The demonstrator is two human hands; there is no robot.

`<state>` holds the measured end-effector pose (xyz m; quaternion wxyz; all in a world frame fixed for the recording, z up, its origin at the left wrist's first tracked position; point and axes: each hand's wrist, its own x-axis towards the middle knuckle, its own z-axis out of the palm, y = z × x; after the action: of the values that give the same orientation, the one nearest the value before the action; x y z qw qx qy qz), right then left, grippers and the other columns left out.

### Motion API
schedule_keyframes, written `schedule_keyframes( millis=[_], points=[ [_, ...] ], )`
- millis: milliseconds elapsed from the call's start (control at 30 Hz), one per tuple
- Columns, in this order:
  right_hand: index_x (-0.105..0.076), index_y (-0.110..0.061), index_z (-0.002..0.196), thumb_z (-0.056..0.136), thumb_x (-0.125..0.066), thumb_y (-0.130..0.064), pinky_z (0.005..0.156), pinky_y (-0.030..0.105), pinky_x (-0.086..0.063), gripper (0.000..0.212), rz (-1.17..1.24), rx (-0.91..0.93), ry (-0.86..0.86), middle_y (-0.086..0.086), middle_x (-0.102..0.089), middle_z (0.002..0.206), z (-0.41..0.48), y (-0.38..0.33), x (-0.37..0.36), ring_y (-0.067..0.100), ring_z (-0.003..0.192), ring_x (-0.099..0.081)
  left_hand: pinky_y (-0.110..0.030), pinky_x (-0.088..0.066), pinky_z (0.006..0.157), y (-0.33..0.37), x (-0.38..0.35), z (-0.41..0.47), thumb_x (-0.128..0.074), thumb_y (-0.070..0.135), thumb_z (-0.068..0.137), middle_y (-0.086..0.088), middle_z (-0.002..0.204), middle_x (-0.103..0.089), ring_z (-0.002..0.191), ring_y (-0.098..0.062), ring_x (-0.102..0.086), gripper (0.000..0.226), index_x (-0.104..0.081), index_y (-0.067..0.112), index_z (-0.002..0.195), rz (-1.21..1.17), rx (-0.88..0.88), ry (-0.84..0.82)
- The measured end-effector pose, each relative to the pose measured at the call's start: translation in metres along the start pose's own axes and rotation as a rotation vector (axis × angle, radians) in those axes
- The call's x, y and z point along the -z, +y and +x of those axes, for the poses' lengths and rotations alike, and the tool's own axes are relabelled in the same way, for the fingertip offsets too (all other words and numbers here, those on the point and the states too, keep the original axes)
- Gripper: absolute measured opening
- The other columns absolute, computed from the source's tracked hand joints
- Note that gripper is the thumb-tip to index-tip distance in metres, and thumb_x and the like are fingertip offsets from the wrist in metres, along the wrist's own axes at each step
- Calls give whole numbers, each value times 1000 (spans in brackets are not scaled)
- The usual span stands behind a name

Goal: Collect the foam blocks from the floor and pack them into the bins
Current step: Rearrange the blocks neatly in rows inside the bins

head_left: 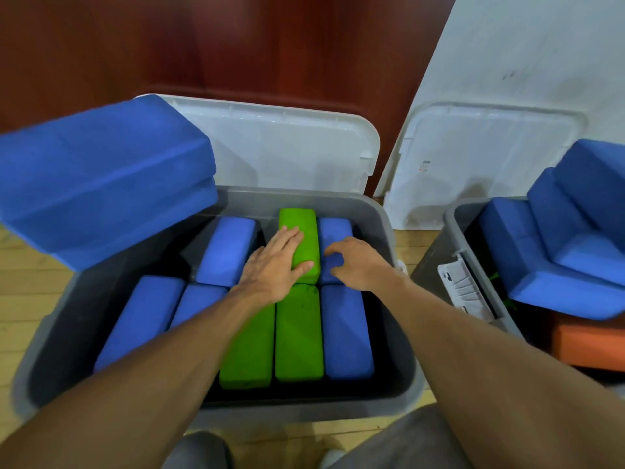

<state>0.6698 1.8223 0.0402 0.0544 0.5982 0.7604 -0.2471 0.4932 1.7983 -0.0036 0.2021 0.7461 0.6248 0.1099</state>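
Centre bin [304, 412]: grey, lid off, blocks stood on edge in two rows so more fit side by side. Near row runs blue, blue, green, green, blue. Back row has a gap or two.

Left hand [275, 262]: flat, fingers straight, palm down on the top of the back green block [301, 231], thumb along its near end. Holds nothing. Looks like a push to seat the block level with its neighbours.

Right hand [355, 262]: fingers curled over the near corner of the back blue block [333, 228], tips dipping toward the seam with the green one, thumb at the near end. Likely nudging it sideways to make room; how firm the grip is, I cannot tell.

Two large blue blocks [101, 184] are stacked on the bin's left rim, probably parked there until the small ones are settled.

Second bin [434, 265], to the right: blue blocks [548, 252] heaped above its rim, not packed flat. An orange block [588, 343] lies beside it.

White lids [280, 147] lean against the wall behind, out of the way.

Judgement: packing well along, tidying stage.
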Motion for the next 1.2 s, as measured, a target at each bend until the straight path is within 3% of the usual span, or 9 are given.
schedule_keyframes(
  millis=[100,233,300,400,500,700,833,1033,1200],
  points=[
    [-48,-17,139,93,-54,-10,109,33,-35,47,37,-11,-23,6,-40,148,-10,-1,-3,23,137,-36,-38,-13,120,7,0,-4,-39,48,98,6,162,-5,149,-12,-1,66,-16,19,153,25,-7,-3],
    [-36,-15,147,92,-58,-9,109,32,-32,59,41,-2,-16,8,-31,154,-13,-5,-4,25,142,-29,-36,-20,117,4,10,-31,-57,47,91,-3,157,-11,145,-21,-16,73,-26,16,150,-30,-9,34],
    [-29,-14,150,89,-66,-14,111,33,-31,71,33,11,-32,8,-26,157,-17,-8,-3,26,143,-26,-37,-18,118,3,9,-48,-63,52,85,1,159,-6,147,-18,-11,88,-19,16,152,-90,-28,-43],
    [-11,-14,155,81,-77,-27,117,37,-23,100,-93,39,-226,4,-4,162,-26,-10,-7,22,149,-10,-38,-8,121,-2,5,-60,-68,62,74,4,161,15,148,-13,8,114,0,18,154,77,-83,-158],
    [0,-14,155,79,-77,-33,117,37,-23,110,-223,38,-311,0,11,162,-35,-6,-10,19,149,-6,-37,-1,121,-14,4,-64,-67,69,70,6,159,23,147,-10,13,121,9,23,153,162,-49,-226],
    [9,-15,154,88,-67,-33,114,41,-29,102,-310,-38,-322,3,17,161,-50,5,-5,26,148,-16,-36,5,120,-24,4,-73,-58,71,75,1,159,22,147,-11,13,115,9,20,153,153,9,-281],
    [6,-16,155,92,-61,-33,116,37,-23,93,-271,-34,-308,1,13,162,-50,3,-4,24,148,-13,-36,8,120,-8,2,-67,-61,67,77,1,160,20,147,-11,14,112,6,21,154,143,-34,-269],
    [-1,-17,155,99,-43,-16,113,36,-26,71,-283,-3,-319,3,9,162,-35,-11,-6,27,148,-14,-28,9,118,6,-5,-50,-74,47,76,4,160,16,147,-7,11,110,-2,21,154,60,-95,-269],
    [1,-20,155,100,-35,-11,116,37,-17,66,-326,6,-373,3,8,162,-31,-9,1,27,149,-1,-20,5,115,-1,0,-50,-79,34,76,7,160,15,147,-5,8,109,-4,21,155,-42,-98,-304]
  ],
)
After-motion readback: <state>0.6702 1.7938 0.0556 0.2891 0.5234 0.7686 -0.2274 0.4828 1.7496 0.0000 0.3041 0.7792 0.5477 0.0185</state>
